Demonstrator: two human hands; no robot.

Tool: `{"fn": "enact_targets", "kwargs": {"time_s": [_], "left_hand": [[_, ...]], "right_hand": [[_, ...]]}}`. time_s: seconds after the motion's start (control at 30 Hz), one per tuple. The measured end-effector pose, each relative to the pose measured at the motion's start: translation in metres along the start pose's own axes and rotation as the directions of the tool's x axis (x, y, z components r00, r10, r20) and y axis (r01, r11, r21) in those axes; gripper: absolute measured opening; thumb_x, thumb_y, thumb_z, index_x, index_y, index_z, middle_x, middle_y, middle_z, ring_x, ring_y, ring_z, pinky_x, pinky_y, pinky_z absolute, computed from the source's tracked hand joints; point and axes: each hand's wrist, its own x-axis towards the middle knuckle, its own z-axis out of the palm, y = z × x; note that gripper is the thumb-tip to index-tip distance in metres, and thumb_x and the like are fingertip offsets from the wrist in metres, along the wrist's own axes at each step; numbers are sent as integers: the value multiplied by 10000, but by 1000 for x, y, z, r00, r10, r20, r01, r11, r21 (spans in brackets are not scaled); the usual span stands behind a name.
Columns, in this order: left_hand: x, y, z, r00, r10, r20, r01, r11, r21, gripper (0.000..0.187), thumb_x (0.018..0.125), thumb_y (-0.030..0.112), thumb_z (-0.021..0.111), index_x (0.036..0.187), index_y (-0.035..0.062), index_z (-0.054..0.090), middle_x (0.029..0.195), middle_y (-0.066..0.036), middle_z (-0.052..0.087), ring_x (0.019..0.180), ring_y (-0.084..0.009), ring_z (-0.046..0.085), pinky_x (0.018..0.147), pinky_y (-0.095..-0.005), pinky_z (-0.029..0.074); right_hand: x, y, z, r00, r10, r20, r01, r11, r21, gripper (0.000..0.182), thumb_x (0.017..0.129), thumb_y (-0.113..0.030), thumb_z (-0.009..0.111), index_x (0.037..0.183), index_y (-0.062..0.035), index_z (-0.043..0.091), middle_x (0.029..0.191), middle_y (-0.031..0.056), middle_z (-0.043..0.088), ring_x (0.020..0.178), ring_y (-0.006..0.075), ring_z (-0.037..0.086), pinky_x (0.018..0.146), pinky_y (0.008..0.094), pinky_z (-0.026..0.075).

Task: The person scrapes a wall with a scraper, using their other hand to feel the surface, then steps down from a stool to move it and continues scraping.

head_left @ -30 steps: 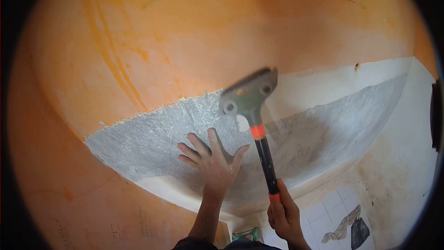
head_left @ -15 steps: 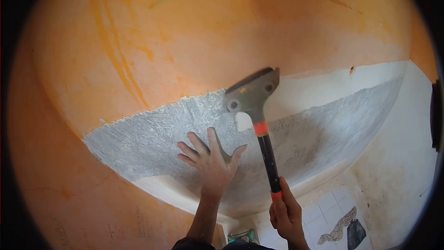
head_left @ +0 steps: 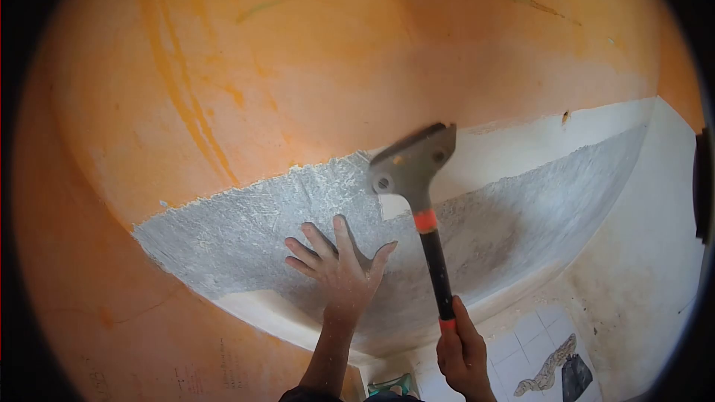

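Observation:
My right hand [head_left: 463, 353] is wrapped round the lower grip of a long-handled scraper [head_left: 433, 264], which has a black shaft with red bands. Its wide grey head [head_left: 413, 160] lies over the border between orange paint and the stripped band of the wall. To the left, my left hand [head_left: 344, 268] is spread with fingers apart, palm toward the rough grey patch [head_left: 238, 231]. White dust coats this hand. A smooth white strip [head_left: 514, 145] runs right from the scraper head, below the orange paint [head_left: 335, 67]. The blade's edge is hard to make out.
White floor tiles [head_left: 514, 353] show at the lower right, with a pale crumpled strip [head_left: 547, 372] and a dark object [head_left: 576, 378] on them. A green item [head_left: 391, 385] is at the bottom. Another wall [head_left: 633, 275] stands at the right.
The scraper has shifted slightly down and to the right in the view, along with my right hand. My left hand stays spread at nearly the same spot on the wall.

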Motion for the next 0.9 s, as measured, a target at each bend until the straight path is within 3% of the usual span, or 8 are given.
{"fn": "enact_targets", "kwargs": {"time_s": [0.07,0.17,0.27,0.37,0.53,0.6,0.7,0.9], "left_hand": [[-1,1,-2,1000,-3,20,3,1000,-6,1083,789,662,639,1493,-13,169,1501,-407,-78,1338,-645,-168,993,-777,-40],[2,0,-4,999,-21,29,21,1000,-6,1077,789,655,641,1490,-15,173,1499,-411,-75,1339,-644,-169,994,-776,-38],[3,0,-2,1000,-13,15,13,999,-35,1035,782,676,635,1467,6,246,1473,-427,0,1314,-683,-121,943,-813,-6],[0,0,-2,1000,2,-15,-3,998,-63,994,777,700,625,1443,28,319,1448,-439,77,1286,-726,-68,892,-852,31],[-1,1,-3,1000,-18,0,18,996,-84,989,777,699,625,1441,28,329,1448,-436,80,1285,-728,-61,890,-853,30],[1,0,-3,1000,-5,10,5,1000,3,1073,781,653,649,1486,-18,195,1501,-409,-51,1340,-647,-155,989,-783,-26],[1,3,-2,999,-34,21,35,999,-12,1059,792,643,644,1489,-15,195,1508,-399,-57,1341,-645,-159,987,-783,-31],[-7,-2,-1,1000,15,10,-14,997,-69,958,860,556,614,1506,-4,180,1534,-359,-67,1370,-600,-161,1025,-748,-32]], "right_hand": [[-8,-1,-1,999,-44,2,44,998,-37,497,1014,-76,392,1488,11,269,619,-17,478,469,30,415,439,208,360],[-12,-8,-3,991,131,10,-131,991,15,500,1006,-72,389,1484,15,270,625,-5,480,478,43,429,452,219,369],[-2,-3,3,1000,3,21,-2,999,-33,499,1003,-68,389,1481,18,274,625,-5,483,481,41,433,454,214,364],[-6,-7,1,992,128,-13,-127,990,68,496,1002,-65,385,1479,18,279,633,-5,487,481,36,426,452,211,361],[-2,-11,2,990,140,-26,-138,989,58,493,1009,-71,395,1479,19,279,650,-9,481,498,28,416,458,209,363],[-2,-9,3,990,137,-25,-135,989,68,492,1011,-72,399,1479,19,279,654,-9,478,503,25,413,461,208,364],[-8,1,-1,996,92,-21,-91,996,15,489,1013,-72,403,1478,19,282,651,-15,475,503,24,408,464,206,364],[-15,10,6,994,110,-2,-110,992,61,461,961,-46,507,1414,0,430,735,64,606,601,98,561,570,245,453]]}}
